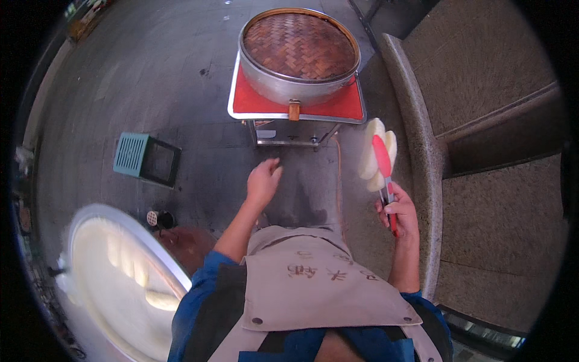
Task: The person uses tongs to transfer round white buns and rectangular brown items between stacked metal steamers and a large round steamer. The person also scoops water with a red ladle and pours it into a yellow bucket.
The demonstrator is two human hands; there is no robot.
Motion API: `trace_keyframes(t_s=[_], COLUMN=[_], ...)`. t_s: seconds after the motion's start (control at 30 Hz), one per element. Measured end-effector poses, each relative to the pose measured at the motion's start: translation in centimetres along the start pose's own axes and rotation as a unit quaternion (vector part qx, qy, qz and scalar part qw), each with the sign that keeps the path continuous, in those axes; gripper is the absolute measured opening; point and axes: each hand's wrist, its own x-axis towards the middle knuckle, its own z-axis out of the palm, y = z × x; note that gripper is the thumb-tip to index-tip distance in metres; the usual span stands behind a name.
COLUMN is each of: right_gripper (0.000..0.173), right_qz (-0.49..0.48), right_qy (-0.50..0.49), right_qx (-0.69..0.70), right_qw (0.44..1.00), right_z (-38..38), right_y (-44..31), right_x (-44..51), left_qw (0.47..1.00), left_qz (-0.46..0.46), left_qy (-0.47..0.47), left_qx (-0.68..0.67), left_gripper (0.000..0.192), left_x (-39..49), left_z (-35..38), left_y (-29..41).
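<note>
My right hand [401, 212] grips a pair of red-tipped metal tongs [381, 156]. Held in the tongs are pale, elongated steamed buns or cakes [368, 160], pressed side by side at the right of the view. My left hand [265, 181] hovers over the floor in front of the apron, with loosely curled fingers and nothing in them. Ahead of both hands, a round metal steamer [289, 90] with a woven bamboo lid [301, 45] stands on a red-topped cart [242, 102].
At lower left is a large round metal pan [86, 217] with several similar pale pieces [129, 262] on a light lining, partly hazy. A green plastic stool [131, 154] stands left. A stone ledge [427, 181] runs along the right. An orange hose or cord [339, 181] crosses the floor.
</note>
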Motion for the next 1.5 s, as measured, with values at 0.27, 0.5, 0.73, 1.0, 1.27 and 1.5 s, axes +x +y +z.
trace_keyframes(t_s=[0.27,0.5,0.73,1.0,1.27,1.5], right_gripper=[0.056,0.061,0.06,0.064,0.065,0.062], right_qz=[-0.04,-0.023,0.017,0.017,0.019,0.054], right_qy=[0.093,0.105,0.079,0.035,0.052,0.028], right_qx=[0.04,0.068,0.108,0.108,0.091,0.065], right_qw=[0.994,0.992,0.991,0.993,0.994,0.996], right_z=[-6.1,-12.7,-17.2,-19.1,-21.7,-22.9], right_y=[-3.2,-8.0,-11.2,-12.0,-10.8,-12.6], right_x=[6.9,12.2,16.5,20.2,21.3,21.1], left_qw=[0.956,0.944,0.936,0.946,0.956,0.959], left_qz=[0.285,0.218,0.103,0.063,0.124,0.055], left_qy=[-0.027,-0.046,-0.103,-0.145,-0.229,-0.272], left_qx=[0.056,0.244,0.319,0.283,0.136,0.063], left_gripper=[0.035,0.045,0.049,0.047,0.048,0.046], left_x=[19.6,31.0,34.1,36.0,36.8,36.8], left_z=[12.0,22.0,26.3,24.6,17.9,10.0], left_y=[15.0,19.1,19.3,22.6,30.8,40.0])
